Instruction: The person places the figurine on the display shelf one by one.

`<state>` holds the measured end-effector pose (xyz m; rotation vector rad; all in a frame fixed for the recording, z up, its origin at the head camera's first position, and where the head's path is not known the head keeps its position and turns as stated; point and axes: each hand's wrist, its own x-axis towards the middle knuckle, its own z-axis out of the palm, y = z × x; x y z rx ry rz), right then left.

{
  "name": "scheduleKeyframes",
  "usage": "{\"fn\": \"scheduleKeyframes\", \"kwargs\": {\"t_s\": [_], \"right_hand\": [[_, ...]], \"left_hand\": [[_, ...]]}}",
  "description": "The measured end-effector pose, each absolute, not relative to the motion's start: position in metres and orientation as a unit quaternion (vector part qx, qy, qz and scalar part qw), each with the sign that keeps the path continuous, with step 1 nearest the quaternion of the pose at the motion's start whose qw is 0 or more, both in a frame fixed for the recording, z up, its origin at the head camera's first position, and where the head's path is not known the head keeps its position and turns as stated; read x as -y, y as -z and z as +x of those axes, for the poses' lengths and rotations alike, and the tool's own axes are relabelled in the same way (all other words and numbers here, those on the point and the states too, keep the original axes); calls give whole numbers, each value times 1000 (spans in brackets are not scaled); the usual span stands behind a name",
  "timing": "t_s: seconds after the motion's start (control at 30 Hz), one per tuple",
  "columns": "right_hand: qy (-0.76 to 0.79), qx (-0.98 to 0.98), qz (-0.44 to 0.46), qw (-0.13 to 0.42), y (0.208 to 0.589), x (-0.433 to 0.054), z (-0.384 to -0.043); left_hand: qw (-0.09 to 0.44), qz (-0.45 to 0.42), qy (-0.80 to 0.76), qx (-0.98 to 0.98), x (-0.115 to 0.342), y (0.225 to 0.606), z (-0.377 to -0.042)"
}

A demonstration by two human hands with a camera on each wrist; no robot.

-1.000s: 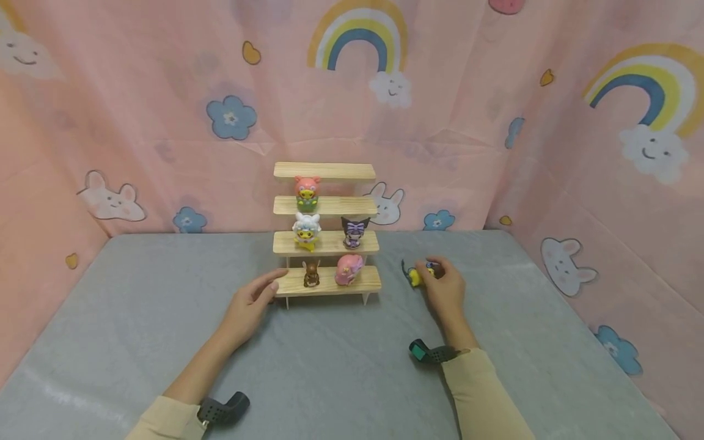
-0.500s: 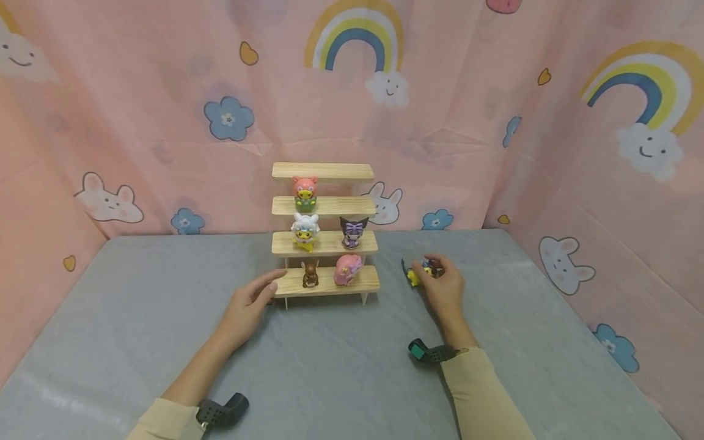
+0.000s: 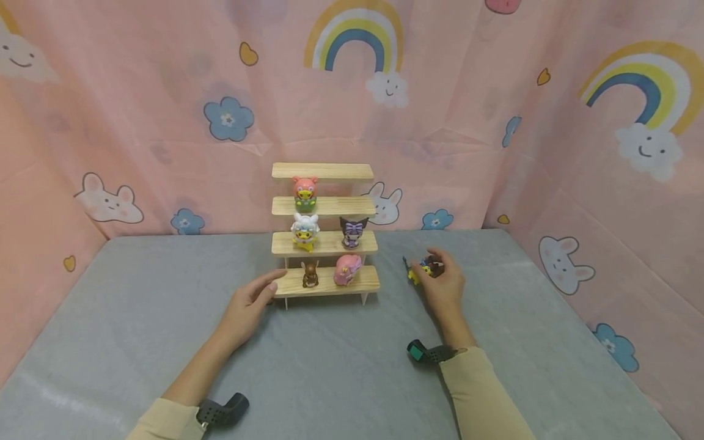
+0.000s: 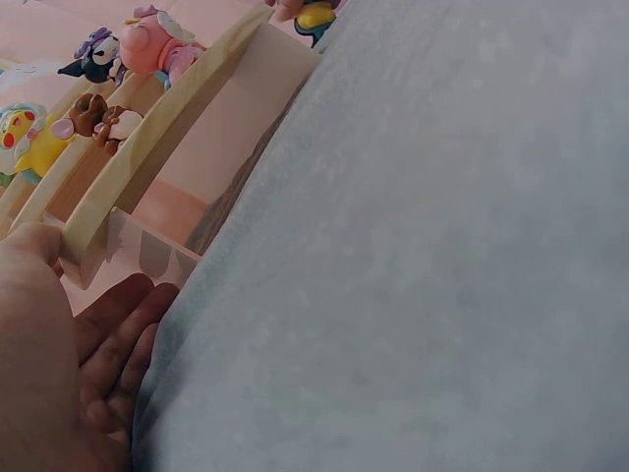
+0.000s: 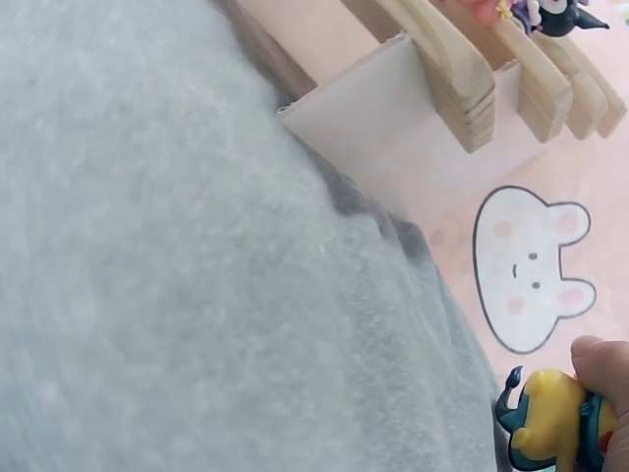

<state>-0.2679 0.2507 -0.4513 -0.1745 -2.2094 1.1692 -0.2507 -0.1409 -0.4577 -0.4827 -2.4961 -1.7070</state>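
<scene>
To the right of the shelf, my right hand (image 3: 447, 287) pinches a small yellow figurine (image 3: 414, 277) with dark blue parts and a thin curled tail. In the right wrist view the thumb presses the yellow figurine (image 5: 550, 418), which lies tilted at the table surface; its head is mostly hidden by the hand. My left hand (image 3: 247, 308) touches the left end of a four-step wooden display shelf (image 3: 324, 287). The left wrist view shows the thumb at the end of the bottom board, with the other fingers (image 4: 118, 339) loosely extended below it.
On the bottom step stand a brown figurine (image 3: 310, 276) and a pink one (image 3: 347, 270). A white-hooded yellow figurine (image 3: 305, 233) and a purple-black one (image 3: 352, 233) occupy the step above. Higher up is a pink-hooded figurine (image 3: 305, 194). A grey cloth covers the table (image 3: 341, 373).
The yellow figurine has turned slightly in my right hand, whose fingers shifted a little upward over it. My left hand stays at the shelf's end.
</scene>
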Motion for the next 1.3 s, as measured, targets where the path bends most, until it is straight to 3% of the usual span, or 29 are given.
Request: {"fn": "scheduleKeyframes", "kwargs": {"t_s": [1.3], "right_hand": [[-397,868,-44,295,455,-242,-268]], "left_hand": [[33,-158,557,815,141,456,-249]]}}
